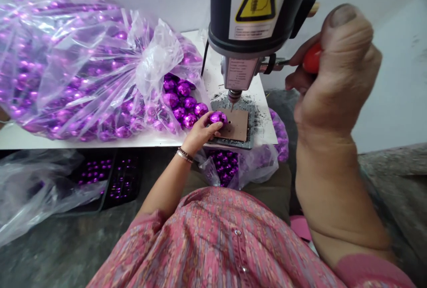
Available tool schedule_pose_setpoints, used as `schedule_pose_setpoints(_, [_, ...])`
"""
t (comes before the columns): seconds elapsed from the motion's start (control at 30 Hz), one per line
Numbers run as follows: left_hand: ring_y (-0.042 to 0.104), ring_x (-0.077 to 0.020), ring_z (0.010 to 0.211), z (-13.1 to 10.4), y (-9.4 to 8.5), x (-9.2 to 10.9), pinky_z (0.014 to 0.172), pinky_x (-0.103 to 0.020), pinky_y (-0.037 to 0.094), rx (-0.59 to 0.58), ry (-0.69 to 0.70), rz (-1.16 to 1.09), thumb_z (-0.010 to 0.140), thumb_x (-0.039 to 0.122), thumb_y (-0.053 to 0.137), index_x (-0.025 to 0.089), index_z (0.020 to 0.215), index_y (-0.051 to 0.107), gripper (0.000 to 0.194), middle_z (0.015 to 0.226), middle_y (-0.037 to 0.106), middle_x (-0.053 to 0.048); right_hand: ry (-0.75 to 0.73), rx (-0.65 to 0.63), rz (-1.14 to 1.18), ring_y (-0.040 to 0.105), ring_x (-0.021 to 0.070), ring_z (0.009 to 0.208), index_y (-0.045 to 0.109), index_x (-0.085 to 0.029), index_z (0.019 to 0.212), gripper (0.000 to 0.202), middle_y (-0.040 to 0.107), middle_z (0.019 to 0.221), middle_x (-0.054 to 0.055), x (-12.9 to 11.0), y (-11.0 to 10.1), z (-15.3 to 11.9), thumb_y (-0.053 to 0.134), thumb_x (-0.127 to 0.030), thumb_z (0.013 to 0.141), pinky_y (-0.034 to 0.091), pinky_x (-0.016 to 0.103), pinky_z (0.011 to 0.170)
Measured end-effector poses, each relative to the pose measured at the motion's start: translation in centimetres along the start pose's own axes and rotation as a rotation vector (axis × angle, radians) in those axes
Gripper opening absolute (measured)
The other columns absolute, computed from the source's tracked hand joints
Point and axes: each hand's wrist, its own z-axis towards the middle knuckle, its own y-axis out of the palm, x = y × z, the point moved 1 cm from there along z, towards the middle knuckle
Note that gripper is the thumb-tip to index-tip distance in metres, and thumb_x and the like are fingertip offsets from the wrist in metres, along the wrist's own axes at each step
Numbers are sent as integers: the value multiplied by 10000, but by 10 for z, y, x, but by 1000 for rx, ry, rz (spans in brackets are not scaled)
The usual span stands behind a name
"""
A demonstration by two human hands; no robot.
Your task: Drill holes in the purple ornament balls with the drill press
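Note:
My left hand (202, 132) pinches a shiny purple faceted ball (218, 118) at the left edge of a brown board (238, 125). The board lies on the dark metal base (251, 142) of a drill press (250, 7). Above the board, just right of the ball, the thin drill bit (232, 107) points down; it looks apart from the ball. My right hand (343, 61) is wrapped round the red knob (312, 58) of the press's lever. Several more purple balls (190, 103) lie left of my left hand, at the mouth of a clear plastic bag.
A big clear bag (76, 70) full of purple balls covers the left of the white table (20, 139). Dark shavings (256, 105) surround the base. Below the table edge are an open bag of balls (227, 165) and dark crates (123, 176) holding purple balls.

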Motion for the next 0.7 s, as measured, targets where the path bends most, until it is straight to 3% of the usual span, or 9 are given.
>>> schedule_pose_setpoints(0.13, [654,-147,832,9,1,9,769,-269,531,14,114,266,782,374,728,172,1294,627,560,1083,717,-53,-2,-33,-12,454,26,609,450,-132,675,436,459,593,-1,1,-1,0,486,-493,917,433,177,649])
schedule_pose_setpoints(0.27, [655,-196,1000,16,3,13,925,-308,509,13,159,425,787,342,731,171,1325,627,575,1124,728,-60,-15,-43,-20,466,33,629,426,-134,687,442,449,599,3,1,-3,-1,474,-501,929,461,172,684])
schedule_pose_setpoints(0.57, [650,-192,916,26,14,27,876,-287,505,-50,194,612,754,323,737,135,1343,609,631,1074,728,-60,-28,-80,-15,512,26,636,470,-127,702,380,444,613,-4,-1,-4,-2,466,-424,938,472,141,662])
schedule_pose_setpoints(0.7, [645,-183,898,31,10,27,841,-269,497,-78,199,637,722,296,744,147,1290,644,596,1036,729,-41,-85,-115,-8,494,16,662,474,-113,699,418,447,628,-1,1,-7,-2,438,-445,950,473,145,736])
